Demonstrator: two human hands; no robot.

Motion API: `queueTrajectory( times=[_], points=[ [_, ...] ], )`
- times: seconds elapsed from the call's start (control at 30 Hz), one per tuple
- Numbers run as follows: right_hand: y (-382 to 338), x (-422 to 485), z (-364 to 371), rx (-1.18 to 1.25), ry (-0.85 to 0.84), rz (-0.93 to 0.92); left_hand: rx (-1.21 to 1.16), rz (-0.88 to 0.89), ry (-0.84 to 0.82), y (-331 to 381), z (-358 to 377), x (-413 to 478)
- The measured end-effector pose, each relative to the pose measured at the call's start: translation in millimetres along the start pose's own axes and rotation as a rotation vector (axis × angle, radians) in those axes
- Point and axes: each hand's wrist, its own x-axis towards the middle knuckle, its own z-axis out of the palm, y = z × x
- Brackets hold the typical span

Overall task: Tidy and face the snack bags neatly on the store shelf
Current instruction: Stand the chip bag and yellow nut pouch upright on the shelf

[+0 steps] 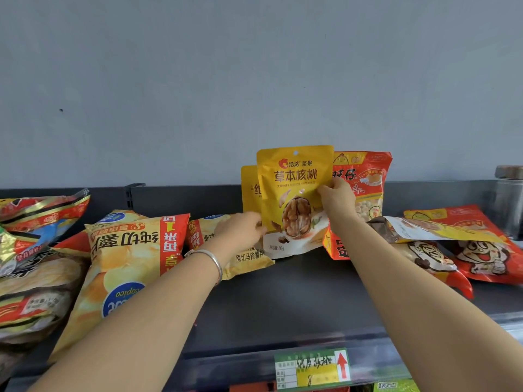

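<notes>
While the walnut pouch [294,193] is held upright on the shelf [297,292] before a matching pouch [249,188], its right edge is pinched by the right hand [338,199] and its lower left edge by the left hand [240,227].

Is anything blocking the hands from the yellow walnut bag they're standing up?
No. The left hand and right hand already hold the walnut bag by its two side edges, with nothing visible between them and it.
</notes>
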Motion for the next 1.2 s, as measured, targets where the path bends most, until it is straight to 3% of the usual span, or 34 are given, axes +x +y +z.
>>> queueTrajectory(
  times=[0.1,0.3,0.53,0.83,1.03,1.2],
  points=[
    [8,-5,9,-0.128,-0.096,0.073,0.236,0.018,-0.076,-6,3,-7],
    [13,-8,21,-0.138,-0.078,0.175,0.114,0.018,0.083,-15,-2,-12],
    [14,-15,15,-0.188,-0.126,0.155,0.085,0.055,0.198,-14,4,-21],
    [6,-33,6,-0.302,0.067,-0.22,0.129,0.066,0.404,-15,-10,-35],
    [8,-47,0,-0.416,0.17,-0.319,0.149,0.064,0.434,-10,-17,-46],
    [5,-65,-1,-0.664,0.138,-0.446,0.225,0.121,0.416,-7,-21,-58]
  ],
)
